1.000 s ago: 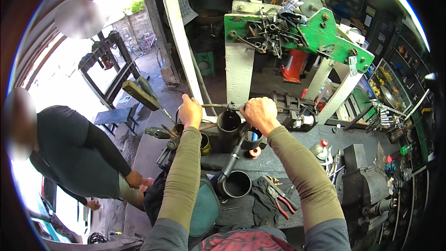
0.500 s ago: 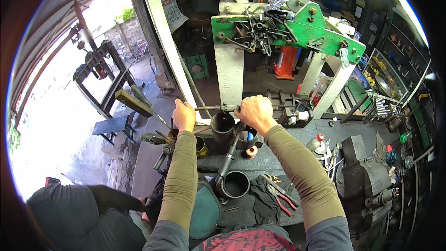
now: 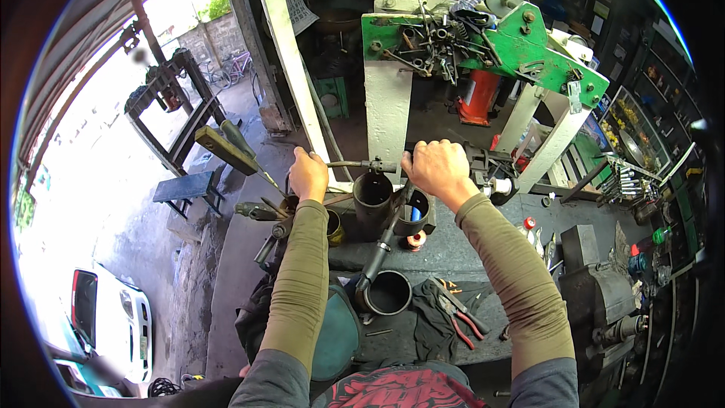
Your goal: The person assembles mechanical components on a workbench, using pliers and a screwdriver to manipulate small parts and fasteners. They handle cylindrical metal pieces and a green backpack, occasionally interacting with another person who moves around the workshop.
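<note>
My left hand [image 3: 308, 174] is closed around the left end of a thin metal bar [image 3: 345, 164]. At the right, my right hand [image 3: 439, 169] grips the same bar, its fingers curled over and partly hiding it. A small metal fitting [image 3: 375, 166] sits on the bar between them. Just below the bar stands an upright dark metal cylinder [image 3: 372, 200], open at the top. Beneath my right hand a dark jointed shaft [image 3: 375, 258] slants down toward me, to a wide open dark pot [image 3: 389, 293]. Whether shaft and bar are joined, I cannot tell.
Pliers with red handles [image 3: 467, 329] lie on a dark cloth [image 3: 432, 332]. A green and white press frame [image 3: 389, 98] rises ahead, piled with metal parts. Screwdrivers [image 3: 240, 140] jut up at left. A heavy dark vise-like block [image 3: 604, 287] stands right.
The view has shifted, so the bench and both hands appear slightly further right. The person at the lower left is mostly out of sight, and a white car shows there. My grip looks unchanged.
</note>
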`<state>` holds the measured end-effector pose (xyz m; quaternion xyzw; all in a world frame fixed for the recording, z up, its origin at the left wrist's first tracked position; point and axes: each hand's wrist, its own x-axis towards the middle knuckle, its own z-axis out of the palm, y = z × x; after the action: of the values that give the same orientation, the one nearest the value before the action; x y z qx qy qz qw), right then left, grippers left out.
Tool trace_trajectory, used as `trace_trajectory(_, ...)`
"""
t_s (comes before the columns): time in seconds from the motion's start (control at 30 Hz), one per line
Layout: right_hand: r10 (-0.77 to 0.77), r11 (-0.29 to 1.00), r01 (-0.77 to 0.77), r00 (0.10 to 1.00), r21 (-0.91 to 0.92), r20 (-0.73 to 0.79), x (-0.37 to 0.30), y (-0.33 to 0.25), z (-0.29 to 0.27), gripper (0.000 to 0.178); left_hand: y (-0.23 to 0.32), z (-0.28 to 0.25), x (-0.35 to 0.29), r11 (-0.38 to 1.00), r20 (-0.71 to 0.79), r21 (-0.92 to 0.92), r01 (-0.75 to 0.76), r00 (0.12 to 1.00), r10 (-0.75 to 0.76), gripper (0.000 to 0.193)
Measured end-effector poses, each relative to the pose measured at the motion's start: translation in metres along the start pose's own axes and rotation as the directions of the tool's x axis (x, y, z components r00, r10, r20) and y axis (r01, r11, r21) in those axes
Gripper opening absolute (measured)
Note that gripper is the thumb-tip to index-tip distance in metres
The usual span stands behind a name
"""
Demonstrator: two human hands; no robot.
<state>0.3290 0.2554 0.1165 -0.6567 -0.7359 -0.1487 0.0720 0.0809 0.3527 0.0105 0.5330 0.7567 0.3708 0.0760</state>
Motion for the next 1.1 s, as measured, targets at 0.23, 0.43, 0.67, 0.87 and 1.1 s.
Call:
trace_trajectory(0.23, -0.006, 1.000, 0.006, 0.999, -0.003, 0.042, 0.001, 0.002, 0.005, 0.051, -0.001, 0.002, 0.002, 1.000, -0.011, -0.010, 0.001, 1.000, -0.001, 0.031)
trace_trajectory(0.43, -0.022, 1.000, 0.022, 1.000, 0.019, 0.017, 0.004, -0.002, 0.011, 0.052, 0.000, -0.001, -0.001, 0.999, -0.002, -0.030, -0.032, 0.999, 0.032, 0.029)
trace_trajectory(0.67, -0.019, 1.000, 0.019, 0.999, -0.002, 0.040, 0.005, -0.005, 0.004, 0.050, 0.002, -0.006, -0.003, 0.997, 0.038, -0.065, -0.030, 0.999, 0.032, 0.027)
trace_trajectory(0.87, -0.068, 0.997, 0.069, 0.997, -0.021, 0.035, 0.010, -0.008, 0.014, 0.048, -0.003, 0.000, 0.000, 0.996, -0.003, -0.048, -0.071, 0.997, 0.071, 0.028)
trace_trajectory(1.1, -0.115, 0.993, 0.117, 0.985, -0.009, 0.126, 0.011, -0.014, 0.018, 0.046, -0.005, 0.002, 0.002, 0.998, -0.002, -0.037, -0.049, 0.999, 0.049, 0.029)
